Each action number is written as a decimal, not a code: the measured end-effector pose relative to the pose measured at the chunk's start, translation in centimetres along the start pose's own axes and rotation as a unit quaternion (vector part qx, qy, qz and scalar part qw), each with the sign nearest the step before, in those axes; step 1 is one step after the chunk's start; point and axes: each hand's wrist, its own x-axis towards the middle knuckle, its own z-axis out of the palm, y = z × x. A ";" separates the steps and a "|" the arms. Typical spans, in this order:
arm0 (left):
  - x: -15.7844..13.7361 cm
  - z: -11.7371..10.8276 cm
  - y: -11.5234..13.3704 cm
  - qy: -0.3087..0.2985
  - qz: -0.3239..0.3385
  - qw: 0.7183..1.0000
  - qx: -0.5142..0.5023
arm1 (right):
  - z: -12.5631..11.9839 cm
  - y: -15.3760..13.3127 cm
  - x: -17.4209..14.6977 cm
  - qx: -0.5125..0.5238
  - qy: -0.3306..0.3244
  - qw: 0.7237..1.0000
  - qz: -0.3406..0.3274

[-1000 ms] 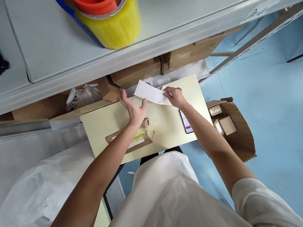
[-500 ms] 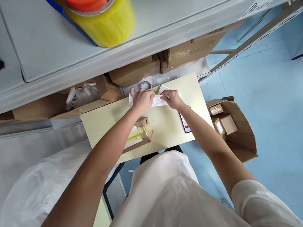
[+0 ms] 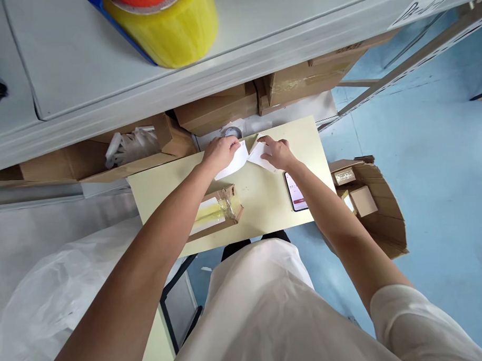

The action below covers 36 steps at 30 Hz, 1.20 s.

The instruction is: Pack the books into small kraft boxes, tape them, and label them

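My left hand pinches a white paper piece over the far part of the cream table. A second white paper piece is in the closed fingers of my right hand. The two pieces come close at their inner edges; whether they are still joined I cannot tell. Nearer my body lies a taped cardboard box with a white label, partly behind my left forearm. A lit phone rests on the table beside my right forearm.
A roll of tape sits just beyond the table's far edge. Above is a grey shelf with a yellow tape roll. An open carton with small boxes stands right. Clear plastic sheeting lies at left.
My hands have moved apart, and the white paper between them now shows as two angled parts with a gap. The view has shifted slightly.
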 end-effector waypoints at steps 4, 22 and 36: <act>-0.5 -0.8 -0.9 0.041 -0.008 0.999 0.004 | 0.4 0.4 0.7 -0.054 -0.025 0.997 0.040; -14.8 -3.7 1.4 0.110 -0.081 0.878 -0.459 | -2.0 -13.9 -8.7 0.520 0.093 0.849 0.020; -28.7 -3.5 0.4 0.165 -0.061 0.729 -0.662 | 0.0 -27.3 -18.9 0.030 0.243 0.935 -0.257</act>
